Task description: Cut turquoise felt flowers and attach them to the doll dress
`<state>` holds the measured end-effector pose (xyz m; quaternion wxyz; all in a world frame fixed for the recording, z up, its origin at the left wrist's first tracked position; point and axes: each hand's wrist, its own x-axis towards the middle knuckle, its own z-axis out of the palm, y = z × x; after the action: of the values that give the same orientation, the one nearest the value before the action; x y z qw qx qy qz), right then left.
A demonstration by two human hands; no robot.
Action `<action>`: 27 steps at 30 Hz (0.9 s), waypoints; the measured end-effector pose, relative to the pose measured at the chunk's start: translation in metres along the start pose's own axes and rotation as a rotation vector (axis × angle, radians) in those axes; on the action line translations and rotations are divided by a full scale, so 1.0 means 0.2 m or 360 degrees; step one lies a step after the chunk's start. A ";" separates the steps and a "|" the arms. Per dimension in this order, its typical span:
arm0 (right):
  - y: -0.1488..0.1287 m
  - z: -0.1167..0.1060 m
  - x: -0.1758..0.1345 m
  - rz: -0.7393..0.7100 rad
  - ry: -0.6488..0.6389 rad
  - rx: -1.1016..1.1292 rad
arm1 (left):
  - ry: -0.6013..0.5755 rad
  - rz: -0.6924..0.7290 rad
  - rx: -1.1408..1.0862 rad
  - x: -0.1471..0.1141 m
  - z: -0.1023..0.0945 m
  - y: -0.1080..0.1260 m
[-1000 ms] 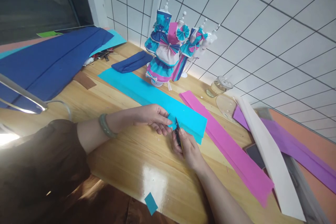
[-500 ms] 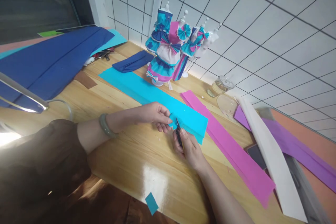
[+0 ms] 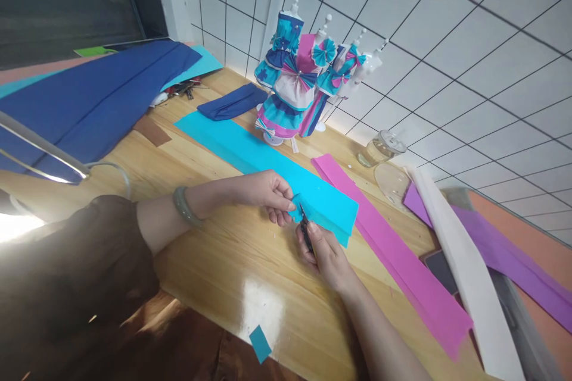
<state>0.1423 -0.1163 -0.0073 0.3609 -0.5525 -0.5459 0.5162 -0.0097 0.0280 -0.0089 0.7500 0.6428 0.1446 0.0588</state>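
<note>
Between thumb and fingers, my left hand (image 3: pixel 273 197) pinches a small turquoise paper piece (image 3: pixel 297 207). My right hand (image 3: pixel 325 252) is closed round the dark handles of small scissors (image 3: pixel 306 231), whose blades point up at the piece's right side. Whether the blades are apart is too small to tell. Both hands are over the wooden table (image 3: pixel 214 256), just in front of a long turquoise crepe paper strip (image 3: pixel 272 158). To the right of that lies a pink crepe paper strip (image 3: pixel 393 256).
Small dress forms in paper dresses (image 3: pixel 295 77) stand at the back by the tiled wall. A glass jar (image 3: pixel 379 149) is right of them. White (image 3: pixel 465 274) and purple strips (image 3: pixel 500 244) lie at right, dark blue paper (image 3: pixel 98 95) at left. A turquoise scrap (image 3: pixel 260 343) lies at the front edge.
The whole view has shifted slightly, so things sit a little further right. Both hands keep the same hold, with the scissors still at the turquoise piece.
</note>
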 end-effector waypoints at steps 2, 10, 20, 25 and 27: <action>0.00 0.00 0.00 0.0021 -0.0016 -0.0013 | -0.0015 -0.0014 0.0032 0.00 -0.01 0.00; 0.01 0.00 0.00 0.0094 -0.0050 -0.0033 | -0.0092 -0.0087 0.0040 0.00 -0.03 -0.01; 0.03 0.00 0.02 0.0026 0.0118 -0.0046 | -0.0113 -0.0123 -0.0188 0.00 -0.01 -0.02; 0.03 0.00 0.02 -0.0011 0.0166 -0.0073 | -0.0080 -0.0088 -0.0145 0.01 0.03 -0.03; 0.03 0.01 0.03 -0.0004 0.0162 -0.0070 | -0.0024 -0.0063 -0.0159 0.02 0.04 -0.03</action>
<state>0.1413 -0.1125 -0.0141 0.3766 -0.5851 -0.5388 0.4750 -0.0046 0.0203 -0.0148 0.7832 0.6020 0.1486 0.0464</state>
